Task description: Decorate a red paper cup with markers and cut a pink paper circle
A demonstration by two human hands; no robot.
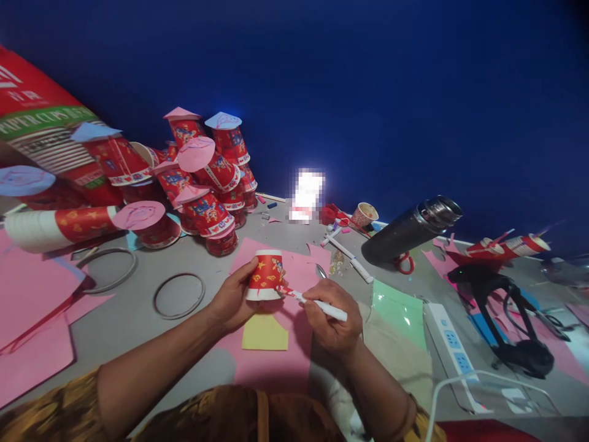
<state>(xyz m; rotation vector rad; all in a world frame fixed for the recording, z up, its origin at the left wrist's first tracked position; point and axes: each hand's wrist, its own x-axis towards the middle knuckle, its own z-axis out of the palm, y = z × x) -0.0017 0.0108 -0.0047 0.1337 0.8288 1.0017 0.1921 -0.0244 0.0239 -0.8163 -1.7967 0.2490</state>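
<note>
My left hand [234, 298] grips a red paper cup [265, 273] with gold patterns, held upside down with its wide white rim at the bottom. In my right hand [338, 316] is a white marker pen [324, 307], its tip end touching or very close to the cup's side near the rim. Below the cup lie pink paper [276, 374] and a small yellow paper [265, 336]. Decorated red cups [209, 212] with pink and blue paper tops stand stacked at the back left.
A dark thermos [400, 236] leans at the back right. Markers [350, 255] lie near it. A white power strip [453, 350] and a black strapped object [506, 319] are to the right. Two rings [179, 296] and a paper cup stack [59, 227] sit left. Behind is a blue partition [368, 110].
</note>
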